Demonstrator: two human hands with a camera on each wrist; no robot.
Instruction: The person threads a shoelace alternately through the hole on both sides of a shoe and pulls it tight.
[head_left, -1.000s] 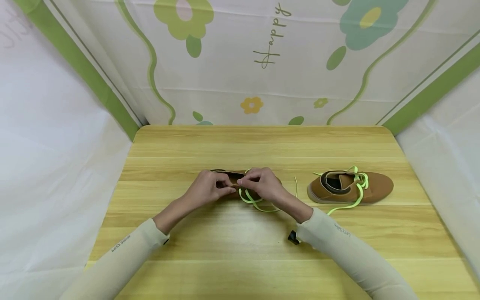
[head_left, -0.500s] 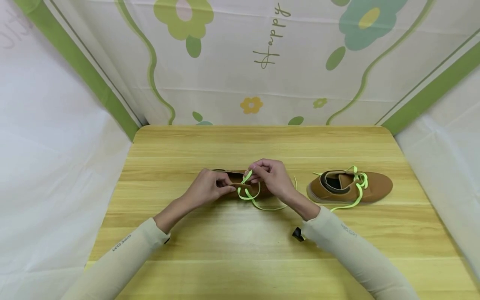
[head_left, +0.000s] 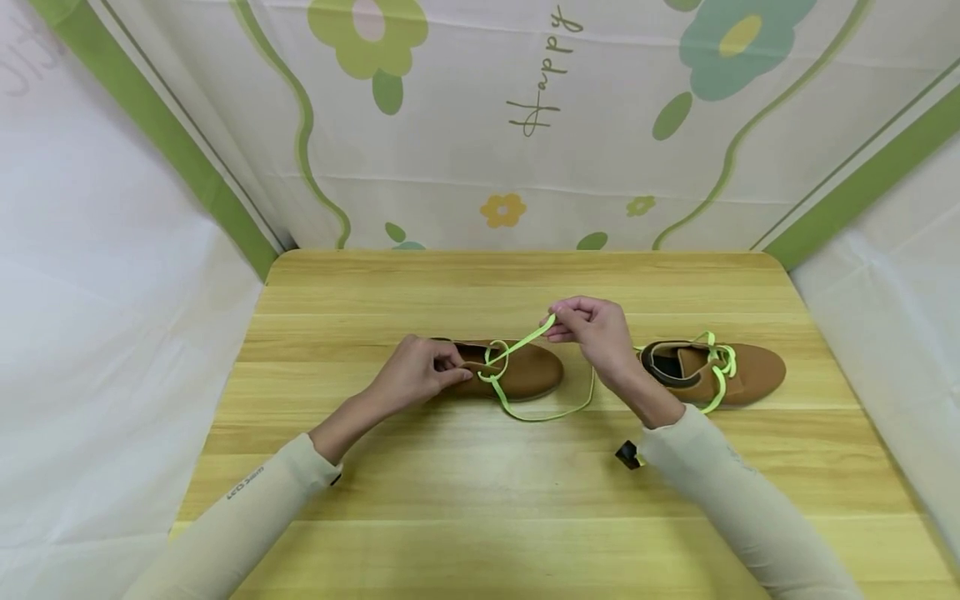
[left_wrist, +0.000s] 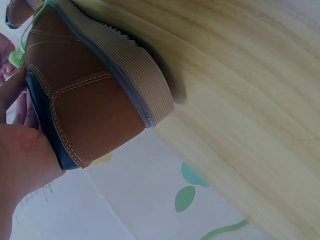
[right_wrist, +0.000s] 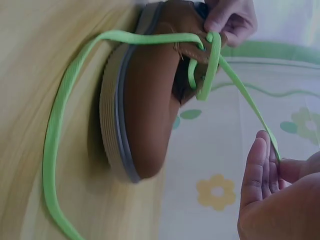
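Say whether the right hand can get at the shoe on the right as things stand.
Probably yes: the right hand is near the shoe on the right, nothing visible between them. It pinches a lace of the other shoe, though, so likely must let go first.

Next to the brown shoe (right_wrist: 150, 100), the right hand (right_wrist: 280, 202) pinches its green lace (right_wrist: 212, 65); the left hand (right_wrist: 236, 22) holds its flap

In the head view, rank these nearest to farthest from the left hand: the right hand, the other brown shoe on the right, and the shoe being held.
1. Shoe being held: gripped by the left hand.
2. Right hand: rightward, between the shoes.
3. Other brown shoe: farthest right.
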